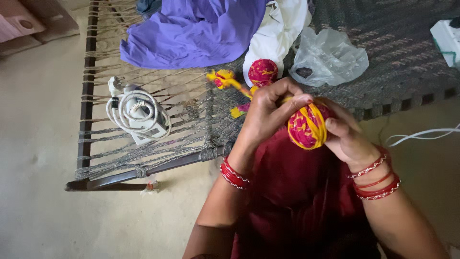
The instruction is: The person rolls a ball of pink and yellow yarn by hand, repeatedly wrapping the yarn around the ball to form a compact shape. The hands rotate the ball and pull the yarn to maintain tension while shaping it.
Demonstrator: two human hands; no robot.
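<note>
Cloth ball (306, 126) held upright between left hand (268, 112) and right hand (347, 136).

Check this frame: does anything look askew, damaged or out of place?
Nothing is spilled or broken. The pink-and-yellow fabric ball sits between both hands, left hand and right hand. A white clothes iron lies among loose bedding on the woven rope cot, which looks unusual.

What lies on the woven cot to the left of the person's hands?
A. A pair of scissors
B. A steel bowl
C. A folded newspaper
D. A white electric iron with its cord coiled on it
D: a white electric iron with its cord coiled on it rests on the woven cot, left of the left hand.
</note>
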